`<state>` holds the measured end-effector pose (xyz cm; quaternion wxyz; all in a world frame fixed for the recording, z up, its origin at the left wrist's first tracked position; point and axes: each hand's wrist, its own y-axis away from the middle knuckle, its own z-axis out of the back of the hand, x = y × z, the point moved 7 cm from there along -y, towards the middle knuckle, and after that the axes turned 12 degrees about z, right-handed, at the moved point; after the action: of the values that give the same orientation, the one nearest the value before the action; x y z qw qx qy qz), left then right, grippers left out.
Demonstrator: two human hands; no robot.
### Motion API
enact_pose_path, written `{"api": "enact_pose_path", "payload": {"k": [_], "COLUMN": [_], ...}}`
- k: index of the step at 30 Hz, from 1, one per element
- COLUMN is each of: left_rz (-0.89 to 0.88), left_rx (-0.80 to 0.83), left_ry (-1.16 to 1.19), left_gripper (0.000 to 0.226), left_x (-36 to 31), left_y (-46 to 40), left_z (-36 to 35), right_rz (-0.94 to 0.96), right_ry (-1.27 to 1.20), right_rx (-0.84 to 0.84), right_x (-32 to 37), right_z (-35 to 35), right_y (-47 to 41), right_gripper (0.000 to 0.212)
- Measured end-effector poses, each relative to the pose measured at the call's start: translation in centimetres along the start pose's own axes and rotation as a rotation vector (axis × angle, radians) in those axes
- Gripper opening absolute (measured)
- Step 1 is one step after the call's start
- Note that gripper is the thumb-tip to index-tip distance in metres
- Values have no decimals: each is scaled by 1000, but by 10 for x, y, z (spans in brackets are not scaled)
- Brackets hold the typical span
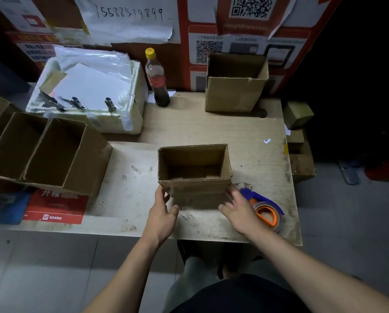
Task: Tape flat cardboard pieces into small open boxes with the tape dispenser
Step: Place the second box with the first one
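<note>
Box: small cardboard box (194, 175) stands open side up in the middle of our table (144, 193), near the front edge
Left hand: our left hand (163, 213) is spread, fingers loose, at the box's lower left corner; the fingertips look like they touch the wall, but we grip nothing
Right hand: our right hand (238, 210) is spread too, fingers straight, at the lower right corner; it is blurry, so we cannot tell if it touches
Tape: blue and orange tape dispenser (264, 211) lies on the table just right of the box, partly behind our right hand
How it will feel: we think the box is light and a bit stiff, but the thin walls will bend if we squeeze hard
Where to hold: best with flat hands on two facing walls, low near the corners
Other things: bigger open boxes (44, 152) on the left, one box (234, 86) at the back, a bottle (156, 80) with a yellow cap
</note>
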<state>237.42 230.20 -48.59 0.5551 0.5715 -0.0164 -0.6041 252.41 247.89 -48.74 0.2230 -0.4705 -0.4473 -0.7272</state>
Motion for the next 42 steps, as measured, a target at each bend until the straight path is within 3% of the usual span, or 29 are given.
{"api": "enact_pose_path", "payload": {"k": [7, 13, 18, 24, 29, 31, 33, 35, 37, 42], "left_rz": [-63, -109, -106, -90, -36, 0, 21, 49, 72, 157], "left_rx": [66, 165, 158, 173, 228, 166, 69, 10, -37, -166], "left_ry": [-57, -180, -216, -171, -197, -224, -237, -217, -225, -219], "left_gripper": [75, 79, 87, 87, 89, 87, 74, 54, 40, 35], "left_x": [-44, -115, -168, -188, -168, -151, -132, -110, -86, -20], "left_y": [-34, -82, -126, -164, -171, -162, -141, -113, -85, -16], "left_z": [-9, -49, -69, -85, -87, -79, -67, -55, -41, 9], "right_rz": [14, -27, -31, -27, -37, -77, -106, -108, -52, 56], "right_ry": [-78, -162, -148, -202, -120, -73, -5, -37, -89, 49], "right_rx": [-107, -290, -296, -330, -356, -415, -450, -452, -405, -95], "right_x": [14, 27, 32, 34, 35, 31, 24, 16, 16, 11], "right_z": [29, 96, 131, 148, 147, 146, 141, 128, 105, 31], "right_y": [-43, -94, -139, -177, -174, -161, -142, -122, -106, -81], "right_gripper": [68, 47, 71, 84, 87, 86, 69, 37, 18, 25]}}
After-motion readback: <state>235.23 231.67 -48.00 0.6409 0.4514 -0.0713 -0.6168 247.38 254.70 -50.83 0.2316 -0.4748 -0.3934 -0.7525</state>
